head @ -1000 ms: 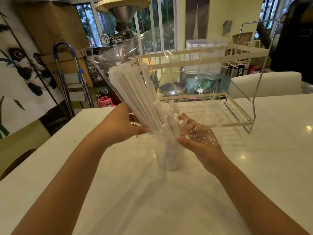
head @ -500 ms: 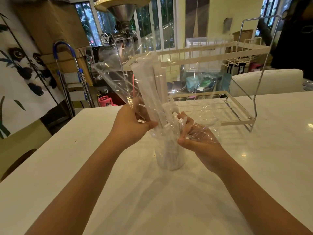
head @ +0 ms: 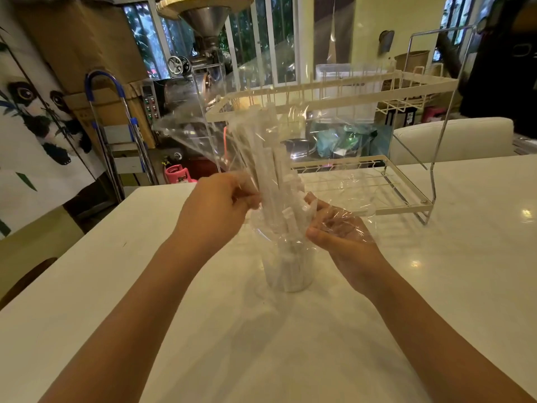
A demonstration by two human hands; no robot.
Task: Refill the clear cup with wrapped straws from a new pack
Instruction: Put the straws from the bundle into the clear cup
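A clear cup [head: 289, 270] stands on the white table [head: 261, 344] between my hands, with white wrapped straws in it. A bundle of wrapped straws [head: 266, 158] rises nearly upright from the cup mouth, still inside the clear plastic pack [head: 197, 132], whose loose film flares up and to the left. My left hand [head: 216, 212] pinches the pack and straws just above the cup's left rim. My right hand [head: 337, 237] sits at the cup's right rim with clear film draped over its fingers, which grip that film.
A white two-tier wire rack [head: 363, 181] stands on the table right behind the cup. Beyond the table's far edge are a blue-handled hand truck [head: 116, 126], a metal machine with a funnel [head: 203, 39] and a white seat [head: 453, 141].
The straw bundle has swung from leaning left to nearly upright over the cup and slid lower into it. My left hand moved right with it. My right hand stayed at the rim.
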